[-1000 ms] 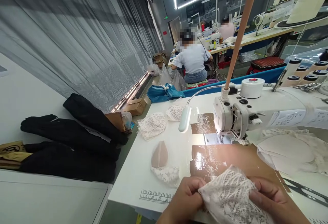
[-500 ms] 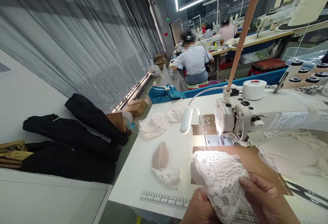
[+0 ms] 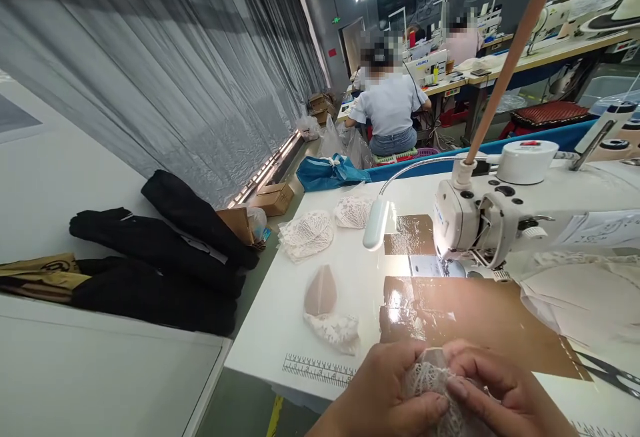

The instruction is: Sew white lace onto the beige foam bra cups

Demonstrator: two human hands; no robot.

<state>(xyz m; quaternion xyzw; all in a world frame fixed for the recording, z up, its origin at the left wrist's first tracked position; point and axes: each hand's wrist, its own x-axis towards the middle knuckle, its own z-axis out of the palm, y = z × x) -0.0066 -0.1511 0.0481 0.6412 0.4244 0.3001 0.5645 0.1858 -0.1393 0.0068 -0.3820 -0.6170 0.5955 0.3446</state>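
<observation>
Both my hands are at the bottom edge of the view, closed on a piece of white lace (image 3: 431, 378) bunched between them. My left hand (image 3: 385, 394) wraps its left side, thumb over the top. My right hand (image 3: 497, 397) pinches it from the right with curled fingers. They hover over the front of the white sewing table (image 3: 280, 317), just in front of a brown taped patch (image 3: 475, 320). The sewing machine head (image 3: 475, 220) stands beyond them, with its small lamp (image 3: 376, 224) to the left.
A beige foam cup on a lace scrap (image 3: 325, 307) lies left of my hands; more lace pieces (image 3: 306, 234) lie further back. Scissors (image 3: 607, 374) sit at the right. Black bundles (image 3: 160, 264) rest on a white surface left. A person sits sewing at the back (image 3: 387, 107).
The lace was held up and spread out half a second ago; now it is lowered and gathered small between both hands. The camera has shifted slightly left and down.
</observation>
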